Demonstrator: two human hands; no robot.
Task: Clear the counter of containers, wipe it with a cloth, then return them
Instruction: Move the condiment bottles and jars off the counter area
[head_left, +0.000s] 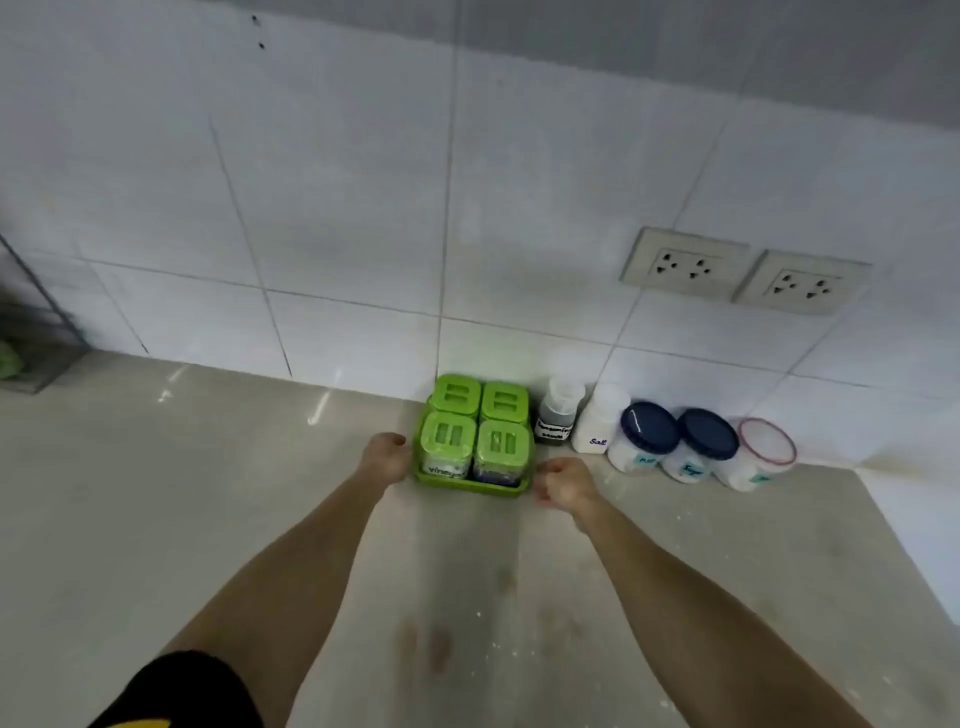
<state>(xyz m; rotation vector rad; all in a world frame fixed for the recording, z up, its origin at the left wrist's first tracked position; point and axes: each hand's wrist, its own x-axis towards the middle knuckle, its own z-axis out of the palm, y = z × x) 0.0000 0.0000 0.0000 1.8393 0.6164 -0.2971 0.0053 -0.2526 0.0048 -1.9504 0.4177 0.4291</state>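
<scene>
Green plastic tray (470, 486) of four square green-lidded jars (449, 436) at the counter's (208, 493) back edge | left hand (385, 457) curled against its left side, right hand (563, 480) curled at its right, grip unclear | beside: two small bottles (556, 415), three round tubs (647, 436).

Worktop (208, 519): pale grey stone, stained and speckled white, meeting a tiled wall. At centre of frame against the wall: green tray (470, 486) holding four green-lidded jars. To its right, in a row: dark bottle (556, 418), salt bottle (597, 426), two blue-lidded jars (647, 436) (701, 447), red-rimmed jar (761, 457). Far left edge: wire rack (31, 343).
</scene>
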